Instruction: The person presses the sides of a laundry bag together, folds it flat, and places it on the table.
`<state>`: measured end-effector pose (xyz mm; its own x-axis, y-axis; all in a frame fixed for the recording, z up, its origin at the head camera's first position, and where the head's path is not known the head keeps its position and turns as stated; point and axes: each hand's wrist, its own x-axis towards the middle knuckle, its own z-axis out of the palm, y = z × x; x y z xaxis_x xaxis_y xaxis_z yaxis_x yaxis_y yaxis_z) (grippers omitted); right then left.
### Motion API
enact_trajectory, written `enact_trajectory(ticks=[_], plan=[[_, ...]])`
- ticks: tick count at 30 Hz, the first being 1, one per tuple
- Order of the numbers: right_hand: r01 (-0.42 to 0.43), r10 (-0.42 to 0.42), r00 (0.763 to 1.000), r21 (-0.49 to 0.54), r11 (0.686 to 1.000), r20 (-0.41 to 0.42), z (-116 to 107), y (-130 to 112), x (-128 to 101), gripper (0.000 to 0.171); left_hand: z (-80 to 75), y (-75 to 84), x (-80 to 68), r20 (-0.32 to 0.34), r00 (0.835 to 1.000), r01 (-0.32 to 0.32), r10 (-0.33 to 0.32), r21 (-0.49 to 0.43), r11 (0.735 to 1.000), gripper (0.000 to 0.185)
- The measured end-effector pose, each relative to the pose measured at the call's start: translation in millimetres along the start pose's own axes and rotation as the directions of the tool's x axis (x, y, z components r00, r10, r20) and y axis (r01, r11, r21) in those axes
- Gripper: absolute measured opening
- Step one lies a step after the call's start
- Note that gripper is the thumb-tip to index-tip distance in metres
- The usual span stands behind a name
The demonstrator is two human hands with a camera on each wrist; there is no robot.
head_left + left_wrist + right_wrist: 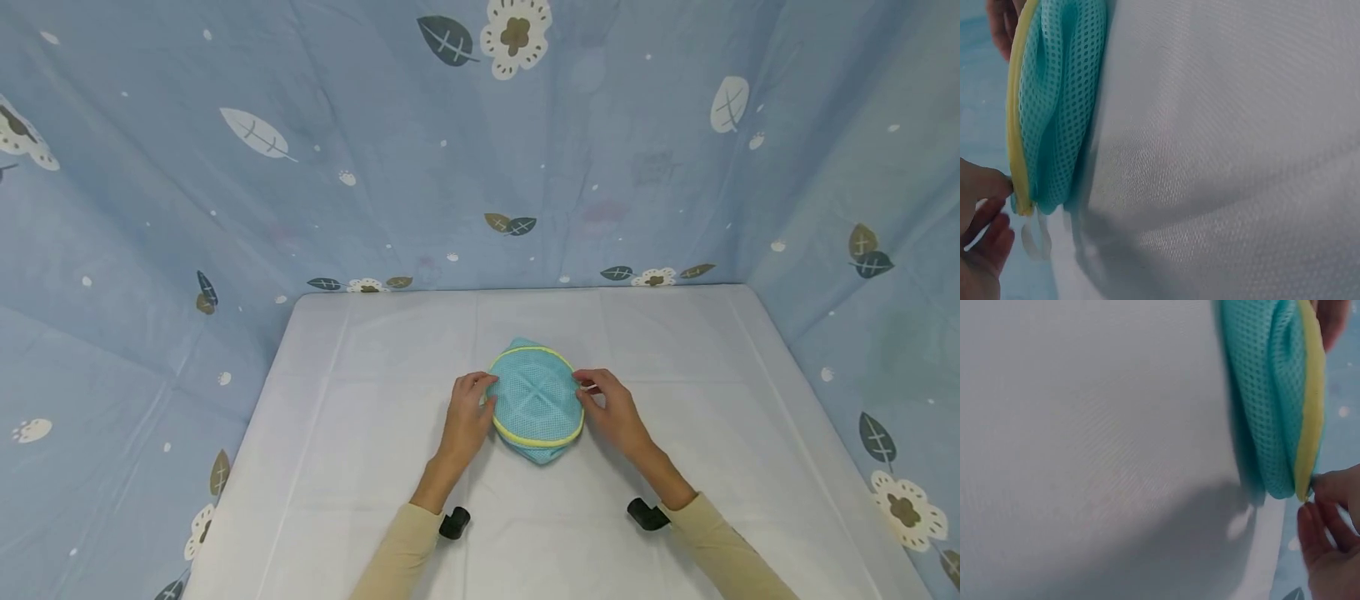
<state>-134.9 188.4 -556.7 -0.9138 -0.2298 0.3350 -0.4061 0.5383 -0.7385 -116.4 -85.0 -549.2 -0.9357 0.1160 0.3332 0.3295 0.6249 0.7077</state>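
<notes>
A round turquoise mesh bag with yellow trim sits at the middle of the white table, a folded corner of mesh showing below the trim. My left hand pinches its left edge between thumb and fingers. On the opposite edge, my right hand pinches the trim with thumb and fingertips. Seen side-on in the left wrist view, the mesh bulges in soft folds under the yellow band, and a thin white loop hangs near the left fingers. The right wrist view shows the right fingertips at the band's lower end.
A white cloth covers the table. Blue patterned curtains hang behind it and along both sides. A black wrist device sits by the left sleeve and another by the right sleeve.
</notes>
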Motion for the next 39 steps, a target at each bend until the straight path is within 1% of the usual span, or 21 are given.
enact_trajectory(ticks=[3, 5, 7, 10, 13, 15, 17, 22, 26, 30, 32, 35, 37, 39], plan=[[0.084, -0.082, 0.996, -0.071, 0.994, 0.023, 1.6, 0.7, -0.1, 0.031, 2.8, -0.3, 0.3, 0.016, 0.994, -0.106, 0.105, 0.052, 0.993, 0.026], [0.130, -0.126, 0.991, -0.104, 0.986, 0.046, 3.0, 1.2, -0.7, 0.032, 4.4, -1.4, -0.2, 0.017, 0.988, -0.154, 0.154, 0.078, 0.985, 0.025], [0.160, -0.152, 0.986, -0.123, 0.980, 0.069, 4.0, 1.5, -2.0, 0.032, 5.3, -2.6, -0.9, 0.011, 0.982, -0.191, 0.191, 0.092, 0.977, 0.023], [0.165, -0.151, 0.982, -0.131, 0.978, 0.109, 4.4, 0.6, -3.9, 0.032, 6.2, -4.2, -1.9, 0.007, 0.970, -0.242, 0.243, 0.091, 0.966, 0.022], [0.147, -0.127, 0.982, -0.143, 0.979, 0.139, 4.0, -0.5, -5.5, 0.035, 7.0, -5.3, -3.1, 0.014, 0.959, -0.282, 0.282, 0.093, 0.955, 0.029], [0.132, -0.108, 0.981, -0.142, 0.981, 0.160, 4.6, -1.4, -6.3, 0.039, 7.2, -5.7, -4.5, 0.017, 0.956, -0.293, 0.293, 0.100, 0.951, 0.033], [0.125, -0.100, 0.980, -0.146, 0.981, 0.173, 5.8, -1.6, -6.8, 0.041, 7.2, -5.8, -5.4, 0.026, 0.957, -0.290, 0.289, 0.111, 0.951, 0.035], [0.138, -0.106, 0.977, -0.170, 0.976, 0.184, 8.5, 0.0, -5.9, 0.041, 8.5, -6.7, -5.7, 0.057, 0.960, -0.279, 0.274, 0.143, 0.950, 0.036], [0.190, -0.155, 0.971, -0.196, 0.962, 0.182, 10.4, 1.3, -3.8, 0.041, 8.4, -8.1, -4.9, 0.072, 0.960, -0.280, 0.271, 0.174, 0.944, 0.035], [0.272, -0.233, 0.956, -0.238, 0.933, 0.178, 9.4, 2.4, -1.8, 0.041, 6.0, -11.7, -4.2, 0.079, 0.960, -0.278, 0.268, 0.171, 0.945, 0.036], [0.316, -0.279, 0.945, -0.255, 0.914, 0.169, 7.5, 2.4, -0.3, 0.040, 3.6, -13.0, -3.1, 0.068, 0.959, -0.281, 0.274, 0.161, 0.946, 0.035], [0.373, -0.343, 0.927, -0.270, 0.888, 0.152, 2.7, 1.4, 2.7, 0.038, -1.0, -14.0, -0.1, 0.028, 0.956, -0.293, 0.293, 0.158, 0.943, 0.032], [0.389, -0.365, 0.921, -0.274, 0.880, 0.134, -1.1, 0.2, 4.5, 0.035, -3.9, -14.0, 2.8, -0.007, 0.952, -0.302, 0.307, 0.174, 0.937, 0.028], [0.391, -0.373, 0.920, -0.275, 0.878, 0.118, -4.9, -0.8, 6.1, 0.032, -6.6, -15.8, 5.6, -0.044, 0.945, -0.311, 0.325, 0.198, 0.930, 0.023]])
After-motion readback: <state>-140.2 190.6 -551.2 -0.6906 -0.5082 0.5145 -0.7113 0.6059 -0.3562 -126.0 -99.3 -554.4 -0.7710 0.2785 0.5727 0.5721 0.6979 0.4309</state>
